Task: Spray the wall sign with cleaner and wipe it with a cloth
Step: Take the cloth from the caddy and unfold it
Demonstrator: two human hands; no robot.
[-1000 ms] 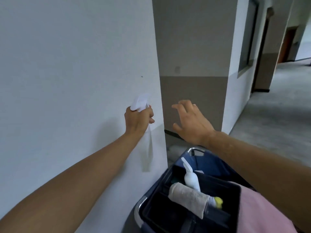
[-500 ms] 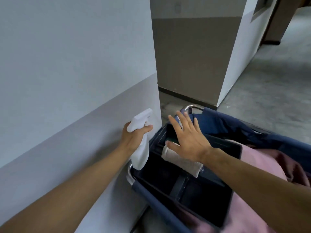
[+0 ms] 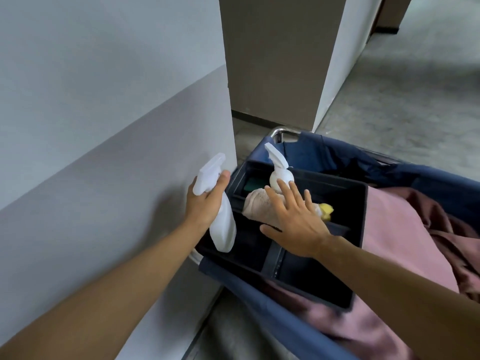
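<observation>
1. Cloth (image 3: 259, 205), rolled and beige, lay in the black caddy (image 3: 361, 203), under the right hand (image 3: 296, 222), whose fingers were spread wide.
2. Left hand (image 3: 205, 203) gripped a white spray bottle (image 3: 220, 216) beside the wall (image 3: 104, 126).

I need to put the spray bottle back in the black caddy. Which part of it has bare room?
The near compartments of the black caddy, either side of the centre divider, look bare. The far compartment is crowded: second spray bottle, rolled beige cloth under the right hand, yellow item.

Wall (image 3: 91, 152) left, caddy divider (image 3: 272, 258) below, open above.
</observation>
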